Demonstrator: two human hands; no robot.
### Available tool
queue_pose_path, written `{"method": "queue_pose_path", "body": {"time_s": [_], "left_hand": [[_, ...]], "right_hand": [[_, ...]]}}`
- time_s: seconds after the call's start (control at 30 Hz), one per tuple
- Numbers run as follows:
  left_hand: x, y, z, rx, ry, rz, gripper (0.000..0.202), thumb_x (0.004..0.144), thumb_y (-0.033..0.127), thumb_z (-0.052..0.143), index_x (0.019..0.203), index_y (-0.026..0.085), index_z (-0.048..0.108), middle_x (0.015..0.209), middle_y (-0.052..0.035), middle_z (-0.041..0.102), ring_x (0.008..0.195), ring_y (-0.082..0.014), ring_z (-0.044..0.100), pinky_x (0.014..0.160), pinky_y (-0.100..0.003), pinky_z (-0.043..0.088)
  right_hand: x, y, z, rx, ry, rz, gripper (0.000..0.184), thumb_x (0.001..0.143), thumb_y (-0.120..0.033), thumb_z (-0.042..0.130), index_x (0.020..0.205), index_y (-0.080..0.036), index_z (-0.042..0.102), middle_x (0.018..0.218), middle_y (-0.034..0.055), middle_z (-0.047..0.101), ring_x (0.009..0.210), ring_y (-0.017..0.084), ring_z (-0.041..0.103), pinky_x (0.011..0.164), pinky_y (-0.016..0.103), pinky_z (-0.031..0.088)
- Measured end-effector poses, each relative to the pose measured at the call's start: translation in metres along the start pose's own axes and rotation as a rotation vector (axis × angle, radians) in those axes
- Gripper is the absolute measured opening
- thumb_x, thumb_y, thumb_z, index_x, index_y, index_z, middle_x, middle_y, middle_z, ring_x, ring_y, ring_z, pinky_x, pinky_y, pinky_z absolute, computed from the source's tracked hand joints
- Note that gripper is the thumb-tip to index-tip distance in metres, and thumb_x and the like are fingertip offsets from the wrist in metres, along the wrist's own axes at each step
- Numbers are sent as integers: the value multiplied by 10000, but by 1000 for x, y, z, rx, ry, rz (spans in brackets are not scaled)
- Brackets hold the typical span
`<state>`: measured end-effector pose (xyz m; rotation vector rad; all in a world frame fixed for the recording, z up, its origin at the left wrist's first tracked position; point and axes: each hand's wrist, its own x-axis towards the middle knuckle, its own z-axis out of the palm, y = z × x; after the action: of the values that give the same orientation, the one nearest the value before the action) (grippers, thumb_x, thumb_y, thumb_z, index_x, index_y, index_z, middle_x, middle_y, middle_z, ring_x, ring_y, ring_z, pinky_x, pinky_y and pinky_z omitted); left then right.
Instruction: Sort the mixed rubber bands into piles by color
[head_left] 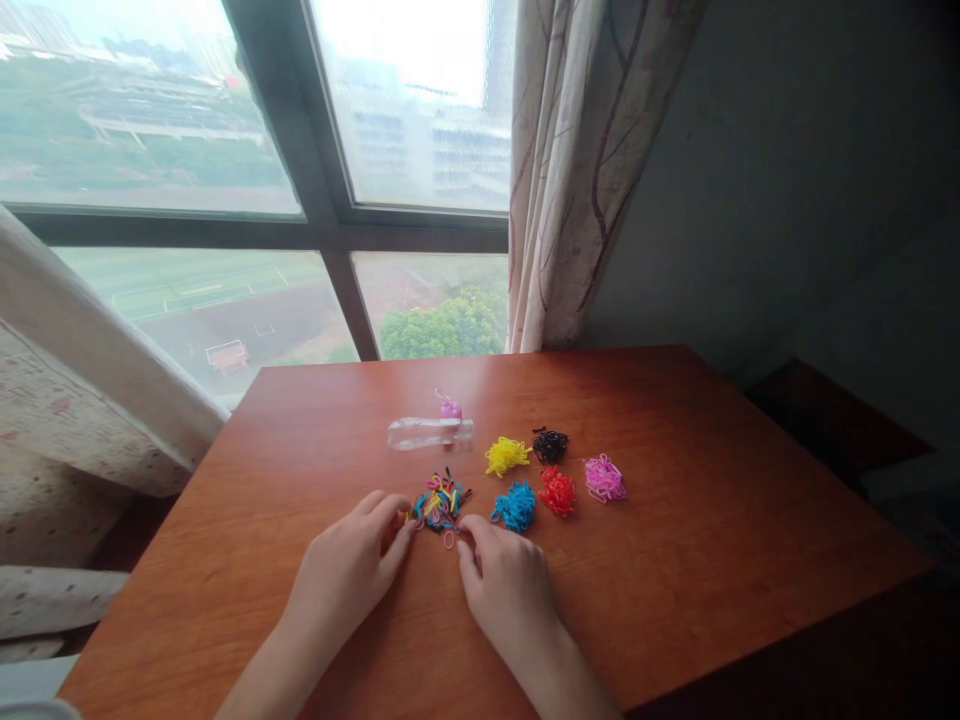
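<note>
We see both hands low over the wooden table (pixel 675 570), forearms coming in from the bottom edge, palms down, fingers curled. Left hand (pixel 349 555): thumb and index close together at the left edge of the mixed pile of small loop bands (pixel 437 503); we can't tell if a band is pinched. Right hand (pixel 514 580): thumb and index bent at the pile's lower right edge; grip on a band also unclear to us. Mixed pile is a loose tangle of blue, yellow, pink, red and black, between and just beyond the fingertips. One pink loop (pixel 445 541) lies just below it. Sorted heaps to the right: blue (pixel 515 507), yellow (pixel 507 456), black (pixel 551 446), red (pixel 557 491), pink (pixel 604 478). Behind, we have a clear plastic container (pixel 416 434) on its side, contents unclear, with a pink rounded piece (pixel 450 410) at it.
</note>
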<state>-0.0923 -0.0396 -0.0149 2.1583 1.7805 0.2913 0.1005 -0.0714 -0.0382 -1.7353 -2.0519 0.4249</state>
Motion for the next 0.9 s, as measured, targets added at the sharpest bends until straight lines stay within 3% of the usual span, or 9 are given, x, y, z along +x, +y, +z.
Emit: {"method": "queue_pose_path", "body": {"time_s": [0.33,0.9], "left_hand": [[-3,4,12,-123,-93,89,240,952,322,419,920,242,643,935,-24,637,820,-174,643,719,-262,458],[-2,2,10,-187,-64,142,230,939,278,433,929,250,661,907,-11,647,794,-154,637,693,-234,453]], "right_hand": [[11,0,8,-22,24,6,97,911,-169,599,902,-257,640,791,-29,720,693,164,662,557,267,258],[0,5,14,44,131,-17,108,889,-135,616,861,-233,649,749,-28,699,694,147,653,605,239,320]]}}
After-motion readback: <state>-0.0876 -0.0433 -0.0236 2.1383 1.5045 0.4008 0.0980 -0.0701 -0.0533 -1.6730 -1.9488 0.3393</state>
